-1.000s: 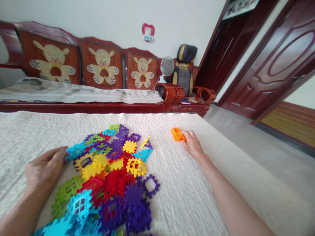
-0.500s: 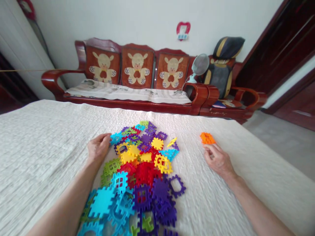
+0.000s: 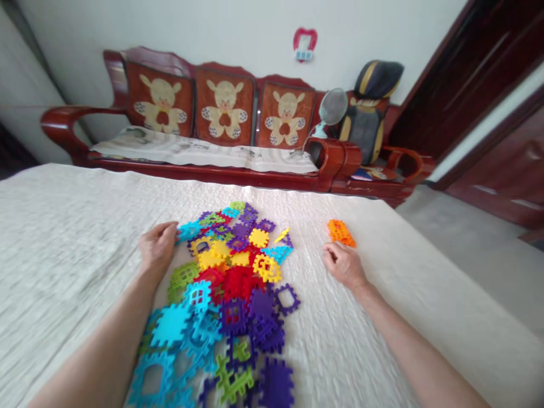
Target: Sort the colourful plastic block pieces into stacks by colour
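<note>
My left hand [image 3: 158, 245] rests at the left edge of a pile of plastic interlocking tiles. Its fingers are curled together, the tips against a light blue tile [image 3: 189, 230]; whether they grip it is hidden. On the right, my right hand [image 3: 345, 265] is closed on the cloth with nothing visible in it. Just beyond its knuckles lie orange tiles [image 3: 340, 233], apart from the pile. Between my hands are yellow tiles [image 3: 258, 238], red tiles [image 3: 238, 282], purple tiles [image 3: 262, 304], green tiles [image 3: 185, 274] and larger blue tiles [image 3: 170, 324], overlapping.
A cream textured cloth [image 3: 80, 238] covers the table. Past its far edge stands a wooden sofa [image 3: 204, 170] with bear-patterned cushions [image 3: 224, 113]. A small fan [image 3: 332, 106] and a massage seat cushion [image 3: 364, 130] are at the right.
The view has turned a little to the right. My right hand has drawn off the orange tiles, leftward and toward me. My left hand keeps its place by the pile.
</note>
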Available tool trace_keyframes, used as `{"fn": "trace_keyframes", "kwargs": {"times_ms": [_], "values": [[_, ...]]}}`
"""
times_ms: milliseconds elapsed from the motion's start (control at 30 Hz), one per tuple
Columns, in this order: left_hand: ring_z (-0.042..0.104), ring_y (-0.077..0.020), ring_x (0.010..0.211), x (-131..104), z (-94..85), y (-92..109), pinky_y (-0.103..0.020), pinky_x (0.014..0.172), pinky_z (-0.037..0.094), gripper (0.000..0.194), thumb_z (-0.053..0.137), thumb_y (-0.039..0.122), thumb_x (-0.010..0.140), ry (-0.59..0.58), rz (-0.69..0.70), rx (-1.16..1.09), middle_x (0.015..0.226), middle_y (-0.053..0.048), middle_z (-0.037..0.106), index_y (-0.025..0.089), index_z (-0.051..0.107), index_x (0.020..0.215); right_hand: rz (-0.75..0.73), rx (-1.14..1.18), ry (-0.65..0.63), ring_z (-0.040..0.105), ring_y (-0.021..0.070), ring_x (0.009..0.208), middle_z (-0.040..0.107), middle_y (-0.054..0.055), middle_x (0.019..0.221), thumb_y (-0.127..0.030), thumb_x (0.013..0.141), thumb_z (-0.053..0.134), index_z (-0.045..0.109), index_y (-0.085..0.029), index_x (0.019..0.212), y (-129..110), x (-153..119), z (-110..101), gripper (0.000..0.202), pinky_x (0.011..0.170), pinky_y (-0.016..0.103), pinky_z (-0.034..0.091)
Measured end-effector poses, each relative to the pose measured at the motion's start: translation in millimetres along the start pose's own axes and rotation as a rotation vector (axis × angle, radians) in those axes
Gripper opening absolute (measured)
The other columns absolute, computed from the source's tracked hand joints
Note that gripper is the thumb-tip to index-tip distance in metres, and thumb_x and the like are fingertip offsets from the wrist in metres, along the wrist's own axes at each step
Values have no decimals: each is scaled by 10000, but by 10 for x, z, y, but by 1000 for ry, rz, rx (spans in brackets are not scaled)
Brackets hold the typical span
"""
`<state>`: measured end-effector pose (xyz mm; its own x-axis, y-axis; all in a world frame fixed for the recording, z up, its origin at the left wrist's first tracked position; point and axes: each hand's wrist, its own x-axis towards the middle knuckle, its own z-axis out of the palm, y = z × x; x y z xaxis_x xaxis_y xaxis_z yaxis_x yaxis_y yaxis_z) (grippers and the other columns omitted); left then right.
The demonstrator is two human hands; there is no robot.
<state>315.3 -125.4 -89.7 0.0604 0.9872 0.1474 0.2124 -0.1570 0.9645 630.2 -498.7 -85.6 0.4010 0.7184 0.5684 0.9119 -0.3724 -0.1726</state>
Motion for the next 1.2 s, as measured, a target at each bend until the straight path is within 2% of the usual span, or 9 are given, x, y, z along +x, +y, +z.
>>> {"fn": "trace_keyframes", "kwargs": {"times_ms": [133,333,533,600,833,1067,1200], "values": [[555,-111,512,24,15,31,-222,499,458,302,587,371,648,8,-37,-180,620,10,635,164,702,835,-18,-65,7,588,179,687,652,49,741,-200,807,476,637,-187,823,68,19,52,162,679,278,423],[568,-116,533,5,-37,79,-221,502,450,274,573,346,655,-13,-52,-249,638,2,646,174,691,833,-9,-177,-3,594,192,711,663,71,773,-220,824,452,653,-180,824,87,34,73,205,660,285,414],[576,-132,548,18,-150,16,-237,531,462,364,642,370,632,-240,-11,-155,617,-3,655,172,711,929,52,-236,-32,575,191,733,661,83,825,-223,837,451,665,-177,863,92,33,101,221,654,288,398],[587,-143,568,29,-161,-11,-251,560,477,364,634,377,640,-270,13,-112,628,-7,663,175,714,931,63,-244,-53,571,191,753,655,83,831,-218,846,446,664,-176,869,83,33,106,223,660,286,393],[622,-169,641,-5,-135,-41,-284,687,503,326,536,327,702,-243,159,36,627,-5,663,180,717,929,57,-312,-86,554,183,764,631,87,875,-201,868,441,660,-165,942,32,11,81,233,657,277,385],[637,-173,646,-12,-139,-73,-282,680,509,312,546,351,718,-263,183,14,649,-15,682,190,720,920,12,-342,-118,561,189,776,619,80,834,-186,869,423,652,-164,936,24,0,59,239,695,279,427],[639,-178,638,-14,-128,-71,-278,648,514,314,547,363,713,-269,150,6,654,-18,689,200,723,914,79,-320,-139,585,206,828,637,92,878,-182,850,425,650,-165,960,-39,14,27,251,738,306,461]]}}
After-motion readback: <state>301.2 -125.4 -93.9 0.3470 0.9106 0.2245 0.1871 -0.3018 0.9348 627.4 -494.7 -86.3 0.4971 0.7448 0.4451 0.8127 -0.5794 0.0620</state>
